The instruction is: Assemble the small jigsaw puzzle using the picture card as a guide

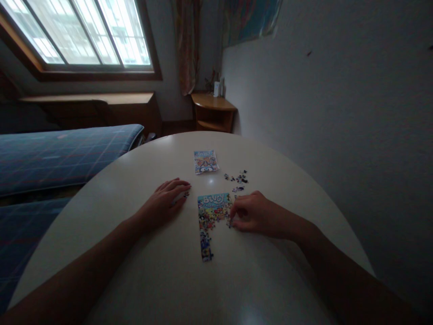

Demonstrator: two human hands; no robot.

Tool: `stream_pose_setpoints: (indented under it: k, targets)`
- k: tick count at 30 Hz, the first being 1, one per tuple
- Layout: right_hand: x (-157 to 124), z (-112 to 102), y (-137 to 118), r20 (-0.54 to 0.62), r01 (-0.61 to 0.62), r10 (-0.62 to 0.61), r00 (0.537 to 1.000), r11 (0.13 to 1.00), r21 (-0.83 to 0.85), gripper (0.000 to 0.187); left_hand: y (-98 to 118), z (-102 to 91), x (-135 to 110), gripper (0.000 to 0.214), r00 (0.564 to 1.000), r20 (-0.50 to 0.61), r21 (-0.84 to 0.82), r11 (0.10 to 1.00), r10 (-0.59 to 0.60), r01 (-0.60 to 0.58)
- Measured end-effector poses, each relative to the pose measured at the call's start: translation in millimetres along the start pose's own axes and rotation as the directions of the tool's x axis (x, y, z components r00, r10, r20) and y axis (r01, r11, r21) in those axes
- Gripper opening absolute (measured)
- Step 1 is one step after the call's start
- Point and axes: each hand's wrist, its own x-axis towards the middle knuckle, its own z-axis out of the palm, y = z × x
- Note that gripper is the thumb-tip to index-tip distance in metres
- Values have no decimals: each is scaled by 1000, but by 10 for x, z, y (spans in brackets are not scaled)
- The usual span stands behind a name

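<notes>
A partly joined jigsaw puzzle (pixel 211 209) lies flat on the white round table (pixel 162 280), its top rows and left column put together. My right hand (pixel 252 213) is at the puzzle's right edge, thumb and fingertips pinched on a small puzzle piece (pixel 229 223). To the left of the puzzle, my left hand (pixel 164 201) rests on the tabletop with its fingers stretched out. A few loose pieces (pixel 186 194) show by its fingertips; some may be hidden under the palm. Loose puzzle pieces (pixel 241 179) lie scattered beyond my right hand.
Behind the puzzle lies a printed picture sheet or packet (pixel 206 162). A bare mattress with blue plaid cover (pixel 67 153) stands left of the table. On the right is a pale wall (pixel 321 113); a wooden corner shelf (pixel 213 102) stands at the back.
</notes>
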Motion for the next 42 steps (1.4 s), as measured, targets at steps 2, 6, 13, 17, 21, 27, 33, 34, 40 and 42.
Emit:
stream_pose_setpoints:
  k: [2,6,13,17,21,27,33,34,40,42]
  targets:
    - [4,1,0,12,10,-10,1000,1000,9,14,0,3,0,41,1000,-2,4,1000,1,-1]
    - [3,11,11,8,11,-12,1000,1000,23,16,-7,9,3,41,1000,-13,-7,1000,1,-1]
    - [-12,25,-16,-4,-70,70,998,997,-35,17,-4,9,4,40,1000,-18,-9,1000,3,-3]
    - [-16,30,-18,16,-80,80,997,997,-13,11,7,9,2,40,1000,-20,-3,1000,2,-2]
    - [-22,17,-12,33,-77,76,997,997,10,9,13,4,5,41,1000,-11,-1,1000,-5,5]
    - [-5,0,-17,16,-107,107,994,994,15,11,-5,1,5,42,1000,-2,3,1000,-2,2]
    - [0,28,46,-30,-115,115,993,993,7,7,-17,7,-5,42,1000,0,6,1000,-1,1]
    - [0,34,64,-42,-107,107,993,994,4,6,-16,7,-6,42,1000,-2,3,1000,1,0]
    - [6,28,123,-80,-109,106,991,993,-36,9,-7,11,-7,41,1000,-5,-5,1000,-2,2]
    - [5,15,118,-79,-146,140,987,987,-68,14,-4,14,-5,41,1000,-9,-9,1000,-2,2]
